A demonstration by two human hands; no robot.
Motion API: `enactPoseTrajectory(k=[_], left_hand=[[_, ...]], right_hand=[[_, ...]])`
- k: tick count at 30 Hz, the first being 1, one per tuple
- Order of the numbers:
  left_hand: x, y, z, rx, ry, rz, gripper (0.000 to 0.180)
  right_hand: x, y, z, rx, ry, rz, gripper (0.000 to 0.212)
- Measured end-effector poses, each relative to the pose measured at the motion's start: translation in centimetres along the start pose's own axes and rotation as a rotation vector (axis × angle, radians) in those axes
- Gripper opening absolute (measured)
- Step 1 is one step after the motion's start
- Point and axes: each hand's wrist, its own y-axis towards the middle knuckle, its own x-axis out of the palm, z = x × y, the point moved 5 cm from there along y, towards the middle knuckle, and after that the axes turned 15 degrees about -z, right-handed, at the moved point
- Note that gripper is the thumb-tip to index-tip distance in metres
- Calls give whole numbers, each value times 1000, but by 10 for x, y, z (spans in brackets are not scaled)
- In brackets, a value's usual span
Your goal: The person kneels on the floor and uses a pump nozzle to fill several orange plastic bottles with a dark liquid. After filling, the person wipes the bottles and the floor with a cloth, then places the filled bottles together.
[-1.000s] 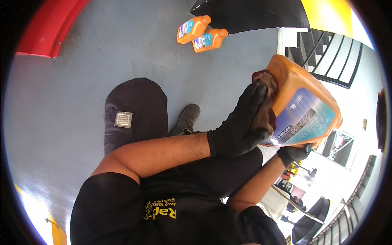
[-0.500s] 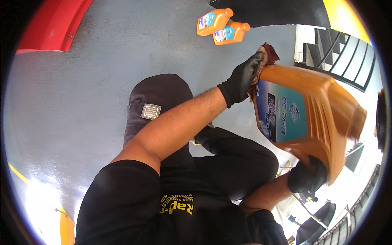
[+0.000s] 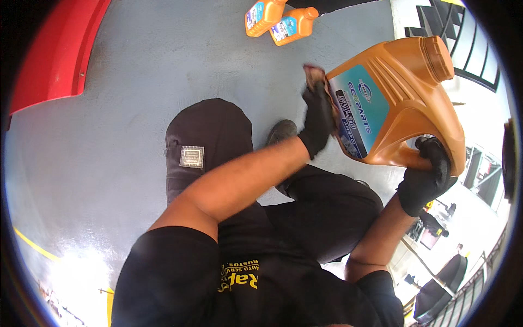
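A large orange motor oil jug (image 3: 406,90) is raised at the right, tilted with its capped neck toward the upper right. My right hand (image 3: 427,177), in a black glove, is closed around the jug's handle. My left hand (image 3: 317,120), gloved in black too, presses a reddish-brown rag (image 3: 314,74) against the jug's base; some of its fingers are hidden or blurred. The jug's blue and teal label faces up toward me.
Two smaller orange bottles (image 3: 294,25) stand on the grey floor (image 3: 141,76) beyond my hands. A red panel (image 3: 54,54) fills the upper left. Black metal railings (image 3: 479,54) and a white surface lie at the right. My bent knee (image 3: 210,128) is below.
The jug has turned so its neck points up and right, and its handle shows more. My right hand has risen with it. My left hand and rag have shifted left and down along the base.
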Motion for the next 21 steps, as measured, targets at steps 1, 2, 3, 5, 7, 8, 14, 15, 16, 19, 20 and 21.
enactPoseTrajectory(k=[1,2,3,5,7,8,14,15,16,19,20,21], left_hand=[[6,-15,-27,-8,26,162,74],[13,-32,-52,-82,39,361,77],[25,-39,-71,-139,-74,293,83],[35,-50,-89,-200,-184,286,90],[35,-46,-84,-245,-214,207,93],[26,-40,-71,-241,-185,205,94],[-45,51,98,154,449,303,52],[-35,58,125,386,470,115,46],[-32,60,161,463,847,137,43],[-29,67,272,620,1813,303,43],[-45,72,291,550,1722,294,42],[-69,78,311,419,1495,276,41]], right_hand=[[0,2,-1,-61,72,5,18],[-1,5,0,-49,95,15,20],[-1,6,1,-42,82,13,21],[1,8,3,-32,18,-1,22],[7,4,12,55,100,-18,22],[12,-1,19,138,235,-21,22],[55,-9,41,74,584,42,14],[74,-5,53,217,985,76,14],[95,1,58,295,1372,129,15],[168,28,47,410,1388,65,26],[198,29,38,407,1434,82,31],[226,25,34,539,1331,96,40]])
